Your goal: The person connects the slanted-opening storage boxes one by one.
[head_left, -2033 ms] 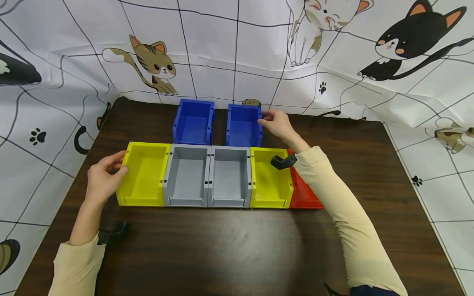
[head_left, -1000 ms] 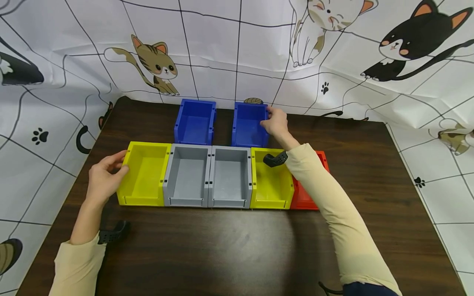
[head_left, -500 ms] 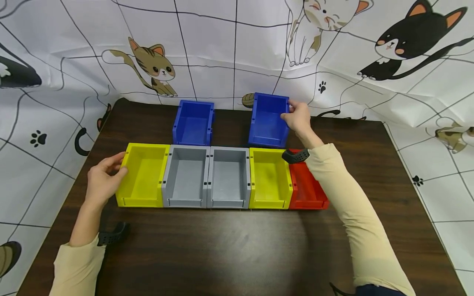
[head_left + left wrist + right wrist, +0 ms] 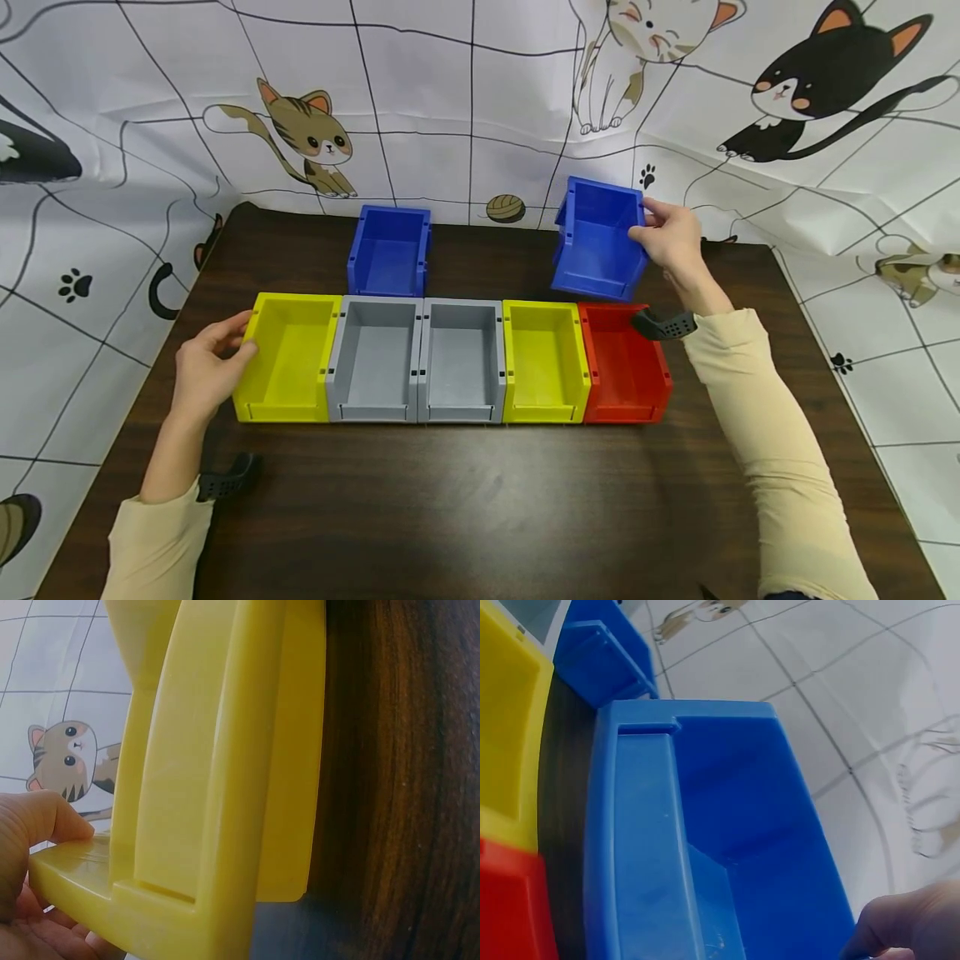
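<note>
My right hand (image 4: 671,237) pinches the right wall of a blue storage bin (image 4: 600,246), which tilts slightly behind the red bin (image 4: 626,367). In the right wrist view the thumb (image 4: 904,922) lies over that blue bin's edge. My left hand (image 4: 206,367) grips the left wall of the left yellow bin (image 4: 292,354), thumb inside and fingers outside. The left wrist view shows this bin's front lip (image 4: 202,787) close up. Two grey bins (image 4: 378,358), another yellow bin (image 4: 545,362) and the red bin continue the front row, side by side.
A second blue bin (image 4: 390,254) stands behind the grey bins, at the back of the dark wooden table (image 4: 450,508). A white curtain (image 4: 420,92) printed with cats hangs right behind the table's far edge. Black bands sit on both wrists.
My right hand has carried the blue bin to the right, from behind the right grey and yellow bins to behind the red one, tilting it. The left hand stays on the yellow bin.
</note>
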{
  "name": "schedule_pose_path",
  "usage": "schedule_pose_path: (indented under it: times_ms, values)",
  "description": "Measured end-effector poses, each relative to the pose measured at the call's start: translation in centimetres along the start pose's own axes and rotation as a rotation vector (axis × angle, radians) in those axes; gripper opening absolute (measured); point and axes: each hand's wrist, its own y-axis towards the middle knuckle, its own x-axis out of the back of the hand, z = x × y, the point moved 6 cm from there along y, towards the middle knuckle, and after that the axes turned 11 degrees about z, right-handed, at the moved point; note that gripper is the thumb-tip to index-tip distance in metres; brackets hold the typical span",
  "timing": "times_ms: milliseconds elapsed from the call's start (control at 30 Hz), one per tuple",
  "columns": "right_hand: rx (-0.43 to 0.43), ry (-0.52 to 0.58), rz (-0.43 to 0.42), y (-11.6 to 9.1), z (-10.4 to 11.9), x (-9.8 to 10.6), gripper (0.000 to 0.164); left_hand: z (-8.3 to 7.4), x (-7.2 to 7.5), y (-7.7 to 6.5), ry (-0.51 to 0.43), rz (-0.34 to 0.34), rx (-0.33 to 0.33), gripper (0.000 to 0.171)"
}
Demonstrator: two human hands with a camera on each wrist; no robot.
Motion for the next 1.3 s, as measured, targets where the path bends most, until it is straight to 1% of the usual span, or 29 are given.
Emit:
schedule_pose_path:
  times_ms: [200,367,467,500,600,700,733,800,867,900,1000,1100,1233,1300]
  values:
    - [0.017,-0.021,-0.003,-2.6,-1.8,2.5,0.056,-0.1,0.1,-0.1,-0.011,0.001,0.012,0.042]
    - [0.045,-0.059,-0.003,-4.6,-3.4,4.2,0.054,-0.1,0.1,0.0,-0.006,-0.005,0.015,0.042]
    - [0.066,-0.068,0.002,-5.9,-4.3,5.2,0.053,-0.1,0.1,0.0,-0.007,-0.006,-0.003,0.042]
    - [0.071,-0.057,0.005,-6.3,-4.7,5.5,0.053,-0.2,0.2,0.0,-0.043,0.0,-0.02,0.042]
    - [0.099,-0.026,0.004,-7.4,-5.8,6.6,0.053,-0.1,0.2,-0.1,-0.047,-0.004,-0.033,0.041]
    - [0.121,0.035,0.005,-8.4,-7.0,7.7,0.053,0.2,0.1,-0.1,-0.039,-0.003,-0.018,0.042]
    - [0.129,0.064,0.008,-8.6,-7.5,8.0,0.053,0.4,0.0,0.0,-0.004,-0.009,-0.001,0.042]
    - [0.143,0.12,0.011,-9.2,-8.4,8.7,0.054,0.5,-0.1,0.0,0.002,-0.003,0.01,0.042]
    - [0.15,0.149,0.018,-9.8,-9.3,9.3,0.055,0.6,0.0,-0.1,0.0,0.001,0.014,0.042]
    - [0.151,0.171,0.024,-10.0,-9.7,9.5,0.056,0.6,0.0,-0.1,0.003,0.004,0.018,0.042]
    - [0.139,0.145,0.029,-10.6,-10.7,9.9,0.056,0.7,0.0,-0.1,0.006,0.011,0.031,0.043]
    - [0.125,0.13,0.043,-11.0,-11.5,9.8,0.056,0.8,0.0,0.0,0.008,0.017,0.04,0.043]
    - [0.138,0.103,0.056,-11.6,-12.0,9.5,0.055,0.8,-0.1,0.1,0.005,0.018,0.031,0.043]
    - [0.153,0.109,0.059,-11.7,-12.2,9.5,0.056,0.8,-0.1,0.1,0.002,0.016,0.024,0.042]
